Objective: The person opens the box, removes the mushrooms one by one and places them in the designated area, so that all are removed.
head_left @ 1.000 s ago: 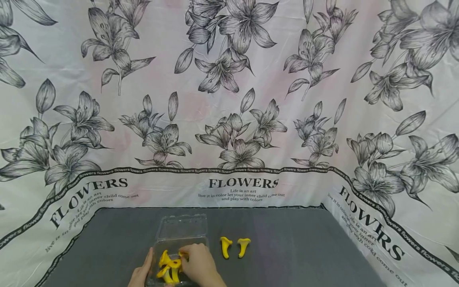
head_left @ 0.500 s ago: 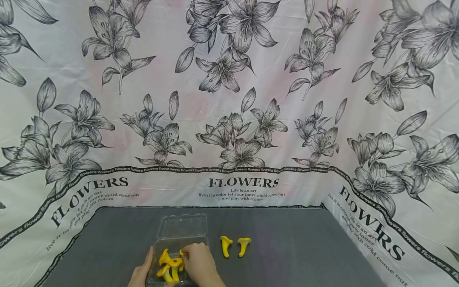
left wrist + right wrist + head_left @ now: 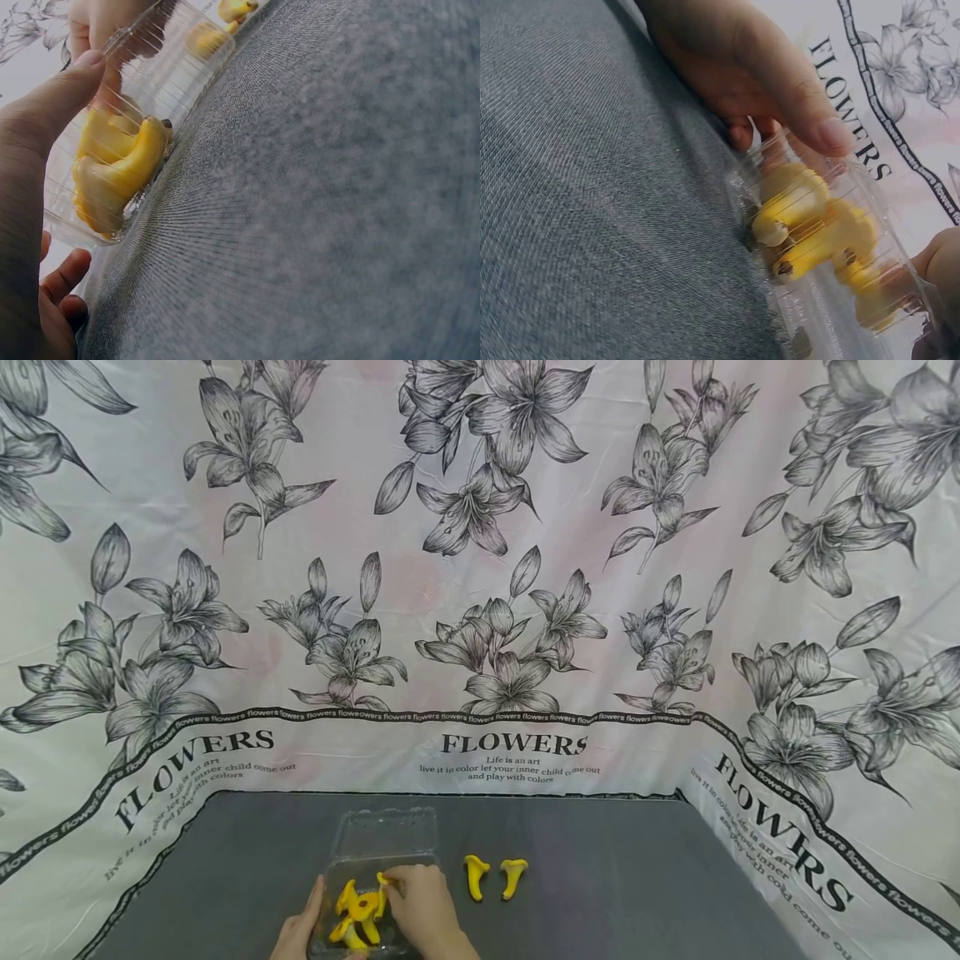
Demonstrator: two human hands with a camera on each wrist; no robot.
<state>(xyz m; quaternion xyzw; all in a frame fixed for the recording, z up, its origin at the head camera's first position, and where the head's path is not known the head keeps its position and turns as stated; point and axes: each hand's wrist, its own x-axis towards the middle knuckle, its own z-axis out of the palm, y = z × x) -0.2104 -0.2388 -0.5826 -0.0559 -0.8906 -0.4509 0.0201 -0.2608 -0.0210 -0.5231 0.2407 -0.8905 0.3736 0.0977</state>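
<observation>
A hinged clear plastic box (image 3: 384,837) stands with its lid back on the table, several yellow chanterelle-like mushrooms (image 3: 363,906) inside. My left hand (image 3: 295,933) grips the box's left side; in the left wrist view the thumb (image 3: 75,82) lies over the rim, with other fingers lower down beside the wall. My right hand (image 3: 426,906) reaches in from the right and pinches one yellow mushroom (image 3: 382,879) near the right wall. Through the clear wall in the right wrist view, my right hand (image 3: 939,262) shows with a finger against a mushroom (image 3: 874,300).
Two more yellow mushrooms, one left (image 3: 476,878) and one right (image 3: 513,878), lie side by side on the grey tabletop (image 3: 615,877) right of the box. A white flower-printed cloth (image 3: 510,643) encloses the table's back and sides.
The mushroom in my right hand shows more above the fingertips, and the mushrooms beside it have shifted a little. My left hand keeps its hold on the box. The head view has shifted slightly.
</observation>
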